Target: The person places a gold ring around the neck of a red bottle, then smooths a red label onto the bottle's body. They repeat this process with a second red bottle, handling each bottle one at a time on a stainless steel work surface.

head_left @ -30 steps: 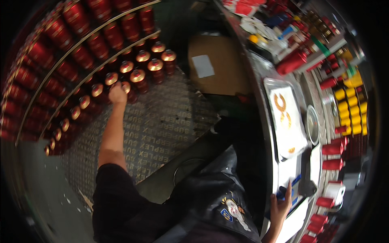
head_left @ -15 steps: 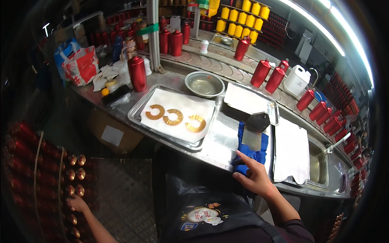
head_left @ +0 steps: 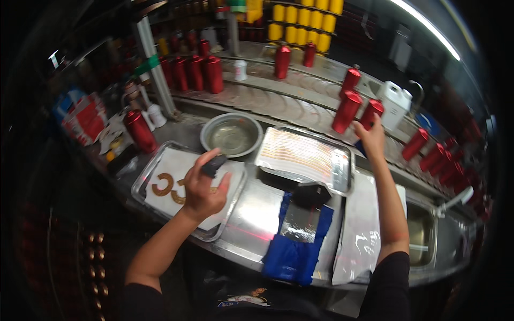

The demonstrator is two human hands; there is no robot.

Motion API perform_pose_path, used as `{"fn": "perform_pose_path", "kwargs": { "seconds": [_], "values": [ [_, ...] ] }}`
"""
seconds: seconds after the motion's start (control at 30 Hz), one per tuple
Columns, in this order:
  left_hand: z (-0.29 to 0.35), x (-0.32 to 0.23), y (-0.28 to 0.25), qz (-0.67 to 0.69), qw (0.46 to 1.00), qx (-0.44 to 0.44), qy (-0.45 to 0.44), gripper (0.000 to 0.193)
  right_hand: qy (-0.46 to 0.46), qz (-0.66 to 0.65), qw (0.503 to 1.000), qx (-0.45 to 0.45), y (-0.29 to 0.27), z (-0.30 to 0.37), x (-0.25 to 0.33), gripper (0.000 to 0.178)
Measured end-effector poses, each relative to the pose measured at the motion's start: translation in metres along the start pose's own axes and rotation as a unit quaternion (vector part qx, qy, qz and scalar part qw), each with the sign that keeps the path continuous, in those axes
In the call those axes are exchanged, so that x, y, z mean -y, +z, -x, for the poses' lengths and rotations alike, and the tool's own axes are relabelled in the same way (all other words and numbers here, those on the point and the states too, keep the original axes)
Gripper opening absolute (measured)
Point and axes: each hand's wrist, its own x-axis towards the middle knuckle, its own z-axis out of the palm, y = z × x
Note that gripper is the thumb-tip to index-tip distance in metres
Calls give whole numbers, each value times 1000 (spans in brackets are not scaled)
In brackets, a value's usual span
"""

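Observation:
My left hand [head_left: 202,193] is raised over the near left tray [head_left: 214,231], its fingers closed on a small black block [head_left: 214,166] that blurs with motion. White paper in that tray carries gold C-shaped pieces [head_left: 162,184], partly covered by the hand. My right hand [head_left: 371,138] reaches to the conveyor, fingers and thumb around a red bottle [head_left: 373,111]. Something dark blue [head_left: 360,146] shows beneath its fingers. Just left of that bottle stands another red bottle [head_left: 348,109]. A blue cloth [head_left: 292,262] lies on the steel bench, under a clear-topped piece with a black block [head_left: 310,195].
A metal bowl of liquid [head_left: 232,134] stands behind the left tray. Beside it is a tray of striped white sheets [head_left: 302,155]. White sheets [head_left: 358,235] lie near the sink [head_left: 420,230]. More red bottles [head_left: 140,131] and a white jug [head_left: 394,104] stand about.
My left hand has left the bottle rack at lower left and risen over the tray, now with the black block. My right hand has moved from the blue cloth out to a conveyor bottle. The view has turned.

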Motion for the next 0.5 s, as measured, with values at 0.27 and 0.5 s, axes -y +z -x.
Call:
{"fn": "perform_pose_path", "kwargs": {
  "seconds": [0.27,0.5],
  "values": [
    [-69,216,-45,-393,838,-202,-320,91,52,88,994,31,55,-102,-83,109],
    [-36,322,-55,-277,854,-250,-363,82,121,130,983,54,52,-147,-140,120]
  ]
}}
